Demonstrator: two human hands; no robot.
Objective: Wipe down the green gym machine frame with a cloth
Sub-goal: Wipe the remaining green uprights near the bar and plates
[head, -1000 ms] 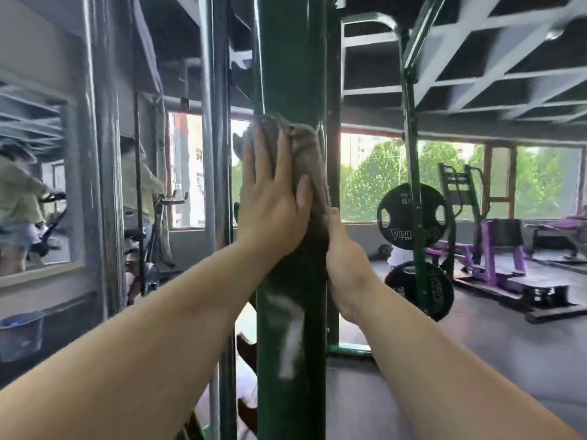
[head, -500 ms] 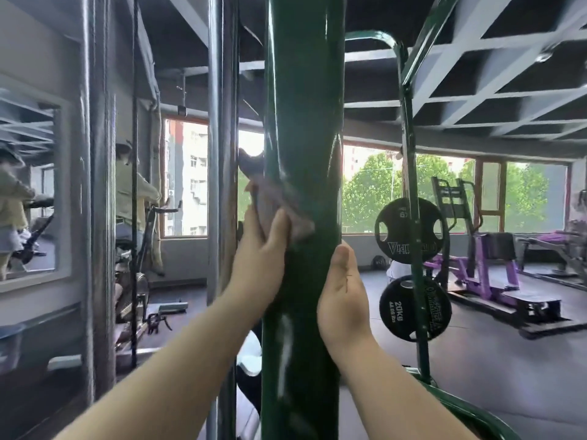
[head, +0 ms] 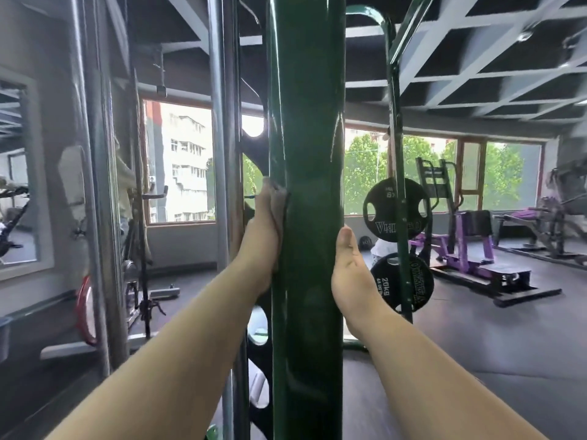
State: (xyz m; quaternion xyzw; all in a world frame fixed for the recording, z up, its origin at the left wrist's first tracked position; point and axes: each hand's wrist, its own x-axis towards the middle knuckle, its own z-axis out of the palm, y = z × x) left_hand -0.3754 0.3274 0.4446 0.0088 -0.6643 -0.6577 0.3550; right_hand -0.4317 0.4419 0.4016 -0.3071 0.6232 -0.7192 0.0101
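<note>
A thick dark green upright post (head: 306,217) of the gym machine frame fills the middle of the view. My left hand (head: 260,246) lies flat along the post's left side, fingers pointing up, and presses a grey cloth (head: 280,204) against it. Only a thin strip of the cloth shows between the hand and the post. On the right side, my right hand (head: 349,268) holds the post with the thumb up along the front edge. Its fingers are hidden behind the post.
A steel guide rod (head: 222,154) and a black perforated plate (head: 254,154) stand just left of the post. A thinner green upright (head: 397,154) to the right carries two black weight plates (head: 395,209). Purple machines (head: 460,249) stand on the dark floor at the right. A mirror hangs at the left.
My left hand has slid with the cloth from the front of the post round to its left side and lower. My right hand has dropped a little along the right side.
</note>
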